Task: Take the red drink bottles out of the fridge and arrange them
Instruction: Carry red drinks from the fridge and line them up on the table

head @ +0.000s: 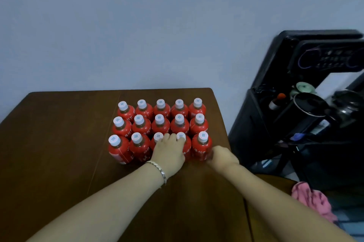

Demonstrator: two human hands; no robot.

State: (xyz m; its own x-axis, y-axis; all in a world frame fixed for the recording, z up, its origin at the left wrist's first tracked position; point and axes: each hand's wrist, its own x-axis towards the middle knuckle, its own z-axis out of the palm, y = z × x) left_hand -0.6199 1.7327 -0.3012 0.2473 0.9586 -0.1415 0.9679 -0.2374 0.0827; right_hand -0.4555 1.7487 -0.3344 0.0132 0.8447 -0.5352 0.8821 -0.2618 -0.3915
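Fifteen red drink bottles point(160, 127) crowd the bench point(59, 143); the right grip point(222, 156), clasping the lower-right bottle point(201, 147), should ease it gently into line, while whether the left grip point(169, 149) clasps anything is unclear.

Red drink bottles point(160, 127), lettered in white and topped with white caps point(160, 119), are pictured on a dark brown table point(59, 143) against a grey-blue wall point(137, 24); a pink cloth point(313, 200) and a black rack point(266, 123) are also shown.

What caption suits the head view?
Fifteen red bottles in three rows on the table; left hand on front bottles, right hand against the corner bottle.
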